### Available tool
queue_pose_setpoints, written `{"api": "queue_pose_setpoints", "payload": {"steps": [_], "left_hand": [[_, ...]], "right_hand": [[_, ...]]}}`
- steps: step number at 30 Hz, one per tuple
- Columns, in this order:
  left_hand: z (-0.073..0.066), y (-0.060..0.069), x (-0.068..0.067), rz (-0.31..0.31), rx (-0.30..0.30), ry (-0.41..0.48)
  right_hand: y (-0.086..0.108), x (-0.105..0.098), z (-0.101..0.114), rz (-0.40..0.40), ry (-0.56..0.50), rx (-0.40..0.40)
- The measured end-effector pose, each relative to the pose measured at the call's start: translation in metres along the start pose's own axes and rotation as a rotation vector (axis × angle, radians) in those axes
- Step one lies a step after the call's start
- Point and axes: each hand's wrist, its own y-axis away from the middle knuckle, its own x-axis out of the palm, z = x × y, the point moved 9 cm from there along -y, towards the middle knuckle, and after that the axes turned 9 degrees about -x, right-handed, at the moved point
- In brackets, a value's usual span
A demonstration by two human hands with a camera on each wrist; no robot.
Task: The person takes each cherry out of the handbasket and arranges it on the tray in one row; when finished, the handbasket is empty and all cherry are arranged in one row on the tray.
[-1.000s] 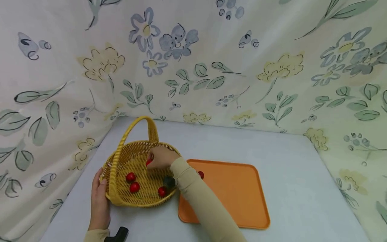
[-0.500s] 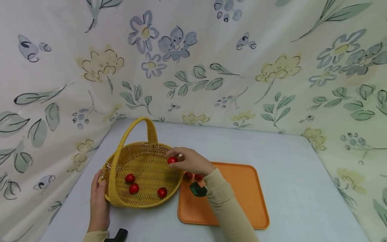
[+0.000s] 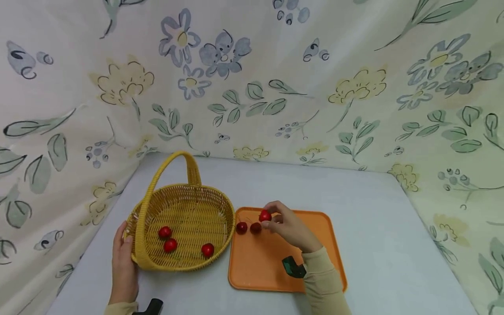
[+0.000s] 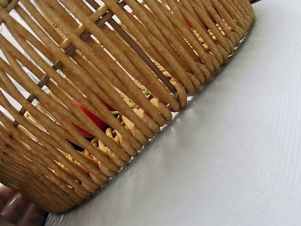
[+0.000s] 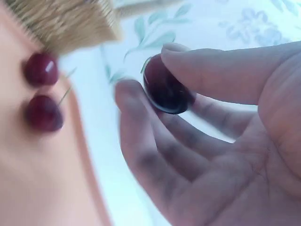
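Observation:
My right hand (image 3: 291,227) pinches a red cherry (image 3: 265,215) between thumb and fingers, above the orange tray (image 3: 267,271). In the right wrist view the held cherry (image 5: 167,87) looks dark and glossy. Two more cherries, one (image 3: 242,227) beside another (image 3: 255,228), lie on the tray's upper left part. My left hand (image 3: 124,267) holds the left side of the yellow wicker basket (image 3: 185,192). Inside it are three cherries: a pair (image 3: 165,232) at the left and a single one (image 3: 208,250) towards the front right. Only part of the left hand (image 4: 19,209) shows in the left wrist view.
The basket's tall arched handle (image 3: 151,188) rises over its left part. Its right side stands close against the tray's left edge. Both stand on a white table (image 3: 378,245), with a flower-printed cloth (image 3: 252,87) behind and at the sides.
My right hand has lifted a cherry out of the basket and carried it right, over the tray. The left hand has stayed at the basket; the head view has shifted slightly.

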Motion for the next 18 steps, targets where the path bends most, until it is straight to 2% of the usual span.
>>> {"api": "queue_pose_setpoints", "payload": {"steps": [5,8,11,18], "left_hand": [[-0.002,0.003,0.001,0.001,-0.010,0.019],[-0.002,0.003,0.001,0.006,-0.003,0.029],[-0.001,0.003,0.000,0.006,0.001,0.036],[0.001,0.000,0.000,0.000,-0.010,0.026]], "right_hand": [[0.013,-0.016,-0.024,-0.137,0.054,0.046],[0.017,-0.018,-0.035,-0.186,0.066,0.071],[0.019,-0.017,-0.044,-0.206,0.088,0.087],[0.018,-0.012,-0.060,-0.239,0.280,0.116]]}}
